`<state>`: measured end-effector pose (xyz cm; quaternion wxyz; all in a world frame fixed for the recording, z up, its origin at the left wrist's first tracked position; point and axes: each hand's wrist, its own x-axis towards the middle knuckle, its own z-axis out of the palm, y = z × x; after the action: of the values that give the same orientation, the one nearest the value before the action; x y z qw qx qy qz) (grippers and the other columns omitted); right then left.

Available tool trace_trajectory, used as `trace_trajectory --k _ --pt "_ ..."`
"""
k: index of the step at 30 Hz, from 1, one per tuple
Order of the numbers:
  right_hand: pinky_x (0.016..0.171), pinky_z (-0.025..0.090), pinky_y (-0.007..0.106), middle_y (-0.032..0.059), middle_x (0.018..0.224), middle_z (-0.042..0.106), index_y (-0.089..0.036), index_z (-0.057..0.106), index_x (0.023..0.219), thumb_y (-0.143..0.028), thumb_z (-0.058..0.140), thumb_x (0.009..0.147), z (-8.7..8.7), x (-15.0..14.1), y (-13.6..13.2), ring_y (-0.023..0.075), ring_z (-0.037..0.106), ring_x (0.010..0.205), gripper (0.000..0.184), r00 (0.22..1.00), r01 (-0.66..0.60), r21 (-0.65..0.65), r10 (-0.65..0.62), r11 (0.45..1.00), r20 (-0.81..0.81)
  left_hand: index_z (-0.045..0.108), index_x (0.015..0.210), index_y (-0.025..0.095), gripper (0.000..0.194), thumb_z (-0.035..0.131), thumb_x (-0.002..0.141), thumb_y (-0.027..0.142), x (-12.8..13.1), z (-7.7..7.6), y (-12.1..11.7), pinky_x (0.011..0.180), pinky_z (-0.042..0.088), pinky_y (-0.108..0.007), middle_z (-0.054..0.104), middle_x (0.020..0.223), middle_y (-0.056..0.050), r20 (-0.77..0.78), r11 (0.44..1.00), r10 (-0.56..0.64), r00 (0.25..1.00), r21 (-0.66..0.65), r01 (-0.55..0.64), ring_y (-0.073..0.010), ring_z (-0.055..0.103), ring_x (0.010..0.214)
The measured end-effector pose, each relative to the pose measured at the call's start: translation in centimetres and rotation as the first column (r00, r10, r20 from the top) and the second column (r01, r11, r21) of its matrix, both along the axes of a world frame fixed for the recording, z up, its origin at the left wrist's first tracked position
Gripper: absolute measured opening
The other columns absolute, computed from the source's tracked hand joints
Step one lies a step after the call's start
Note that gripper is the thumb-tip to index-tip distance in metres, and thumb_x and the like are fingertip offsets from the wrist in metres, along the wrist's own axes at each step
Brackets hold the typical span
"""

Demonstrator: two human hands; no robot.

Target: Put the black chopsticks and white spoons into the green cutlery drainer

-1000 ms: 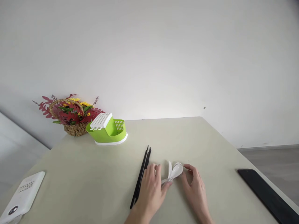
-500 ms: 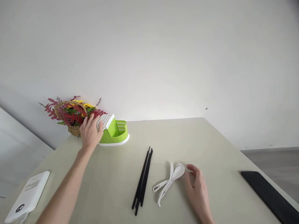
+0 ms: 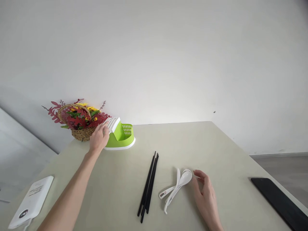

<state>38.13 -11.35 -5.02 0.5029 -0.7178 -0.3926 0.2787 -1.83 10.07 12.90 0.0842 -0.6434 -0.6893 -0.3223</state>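
My left hand [image 3: 99,138] is stretched out to the far left of the table and grips the left end of a green cutlery holder [image 3: 122,138] with a white slotted lid. My right hand [image 3: 205,195] lies on the table with fingers loosely curled, holding nothing, its fingertips just beside the bowls of the white spoons [image 3: 177,186]. A bundle of black chopsticks [image 3: 148,186] lies to the left of the spoons.
A wicker basket of red and yellow flowers [image 3: 78,120] stands behind the holder against the wall. A white power bank [image 3: 31,202] lies at the table's front left, a black phone [image 3: 280,203] near the right edge. The beige table [image 3: 216,150] ends at right.
My left hand has left the spoons, reached to the green holder and now grips its left end. The holder has shifted slightly right. My right hand stays beside the spoons.
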Motion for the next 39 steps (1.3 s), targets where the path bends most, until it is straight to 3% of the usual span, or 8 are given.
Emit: trace_trajectory --k 4,8,15,21,24,28,39 --pt "0.094 0.046 0.042 0.0068 0.133 0.064 -0.027 0.056 0.124 -0.061 0.047 0.097 0.0 -0.1 0.0 0.0288 0.059 0.118 0.044 1.0 -0.008 0.031 0.008 0.999 -0.027 0.062 0.141 0.024 0.052 0.031 0.101 0.034 0.7 -0.1 0.3 0.113 0.044 -0.043 0.06 0.149 -0.005 -0.013 1.0 -0.021 1.0 -0.005 0.021 -0.0287 0.055 0.135" --pt "0.094 0.046 0.042 0.0065 0.132 0.065 -0.028 0.056 0.124 -0.061 0.046 0.097 -0.2 -0.1 0.0 0.0292 0.06 0.117 0.044 1.0 -0.004 0.042 0.005 0.999 -0.025 0.06 0.143 0.023 0.052 0.03 0.103 0.037 3.3 -0.2 0.4 0.108 0.048 -0.048 0.059 0.149 -0.009 -0.044 0.998 -0.04 0.998 -0.046 0.038 -0.0317 0.059 0.13" --pt "0.094 0.047 0.042 0.0073 0.129 0.066 -0.027 0.058 0.122 -0.06 0.049 0.096 -0.1 0.0 0.1 0.0293 0.061 0.116 0.044 0.999 0.002 0.066 0.0 0.998 -0.038 0.056 0.147 0.02 0.052 0.029 0.106 0.039 11.8 -1.0 -0.1 0.095 0.054 -0.041 0.066 0.137 -0.014 -0.125 0.988 -0.147 0.981 -0.065 0.14 -0.028 0.067 0.114" --pt "0.093 0.048 0.042 0.007 0.128 0.067 -0.026 0.059 0.121 -0.061 0.052 0.094 0.0 0.0 0.1 0.0296 0.06 0.117 0.044 0.999 0.003 0.049 0.0 0.999 -0.053 0.051 0.15 0.024 0.053 0.029 0.108 0.047 19.7 -2.1 -2.0 0.076 0.057 -0.034 0.064 0.136 -0.016 -0.145 0.971 -0.236 0.961 -0.083 0.225 -0.0256 0.072 0.099" --pt "0.091 0.049 0.041 0.0073 0.128 0.066 -0.026 0.059 0.121 -0.06 0.053 0.094 -0.2 0.1 0.2 0.0295 0.061 0.116 0.044 0.999 -0.001 0.094 0.005 0.996 -0.046 0.049 0.151 0.025 0.054 0.029 0.107 0.049 22.6 -2.4 -2.8 0.072 0.056 -0.032 0.063 0.137 -0.016 -0.147 0.96 -0.276 0.95 -0.094 0.265 -0.0239 0.073 0.093" --pt "0.091 0.05 0.042 0.0078 0.129 0.065 -0.026 0.057 0.123 -0.061 0.051 0.094 -0.1 0.1 0.2 0.0295 0.06 0.117 0.045 0.999 -0.014 0.068 0.017 0.998 -0.046 0.047 0.153 0.026 0.053 0.029 0.108 0.048 24.2 -2.7 -3.2 0.071 0.055 -0.03 0.063 0.137 -0.016 -0.147 0.954 -0.296 0.944 -0.091 0.285 -0.0224 0.073 0.088" --pt "0.085 0.049 0.039 0.0069 0.129 0.066 -0.027 0.058 0.119 -0.068 0.05 0.092 0.3 -0.1 0.3 0.0298 0.06 0.117 0.05 1.0 -0.018 0.03 0.019 0.999 -0.025 0.045 0.152 0.025 0.052 0.027 0.108 0.046 24.8 -2.6 -3.6 0.068 0.056 -0.032 0.064 0.138 -0.016 -0.152 0.962 -0.265 0.952 -0.104 0.251 -0.0237 0.074 0.083"
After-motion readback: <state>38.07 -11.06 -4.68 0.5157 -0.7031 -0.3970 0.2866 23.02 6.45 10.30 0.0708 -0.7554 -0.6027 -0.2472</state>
